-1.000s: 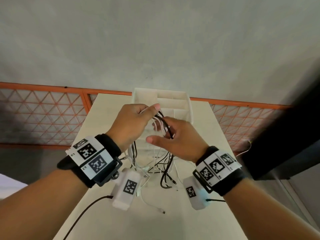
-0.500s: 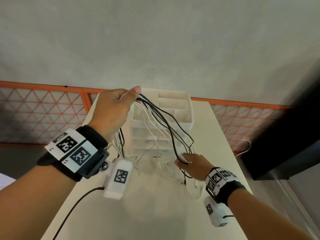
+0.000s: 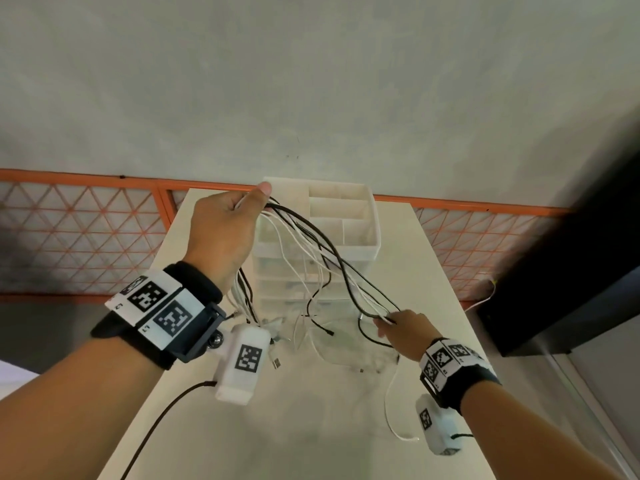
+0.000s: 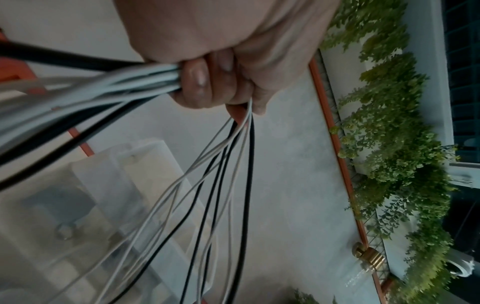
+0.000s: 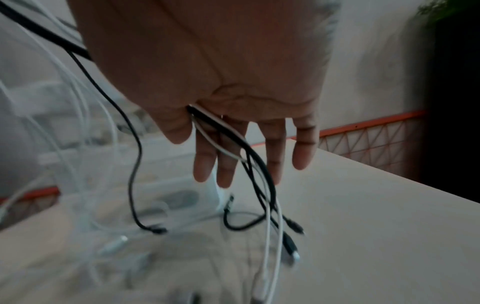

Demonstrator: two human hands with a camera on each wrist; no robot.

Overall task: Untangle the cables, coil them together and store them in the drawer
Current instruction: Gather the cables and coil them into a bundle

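Left hand (image 3: 225, 230) grips the cables (image 3: 284, 216) in a closed fist beside the drawer unit (image 3: 360, 245) top. Right hand (image 3: 403, 329), lower over the counter (image 3: 311, 427), apparently pinches the strands at the thumb, fingers extended.

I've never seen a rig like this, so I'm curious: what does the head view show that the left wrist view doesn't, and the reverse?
Only the head view: the right hand holding the cables lower down, the wrist bands, and the table with a white cable end lying on it.
Only the left wrist view: the fingers curled round the cables, seen from the palm side, and green plants beyond the railing.
Both: the left hand gripping black and white cables, the white drawer unit and the orange railing.
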